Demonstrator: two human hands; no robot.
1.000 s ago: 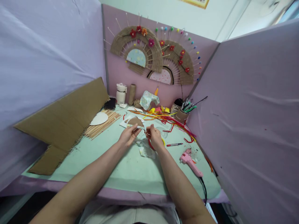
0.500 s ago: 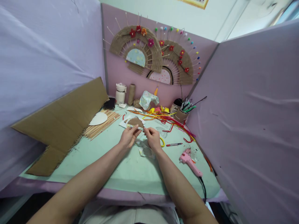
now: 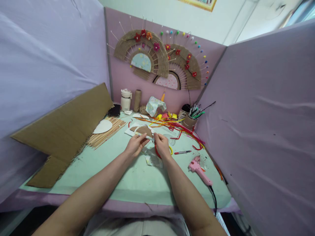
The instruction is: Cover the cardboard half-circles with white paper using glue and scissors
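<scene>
Over the table, my left hand (image 3: 136,144) pinches a brown cardboard half-circle (image 3: 145,130) by its near edge, with pale paper or fabric folded around its rim. My right hand (image 3: 161,144) has its fingers closed at the right corner of the same piece, on the pale edging. Beneath and beside my right hand lie scissors with a yellow handle loop (image 3: 171,150) and a red one, partly hidden by the hand. Crumpled see-through scraps (image 3: 154,160) rest on the table under both hands.
A pink glue gun (image 3: 200,170) with a black cord and a red pen (image 3: 182,152) lie right. Thin sticks (image 3: 108,132) and a large cardboard sheet (image 3: 66,131) are left. Colourful pipe cleaners (image 3: 172,124), a white bottle (image 3: 126,100) and a tool-filled pot (image 3: 190,121) stand behind.
My right hand has shifted slightly at the half-circle's right corner, and the red scissor loop now shows beside it. The view has tilted a little.
</scene>
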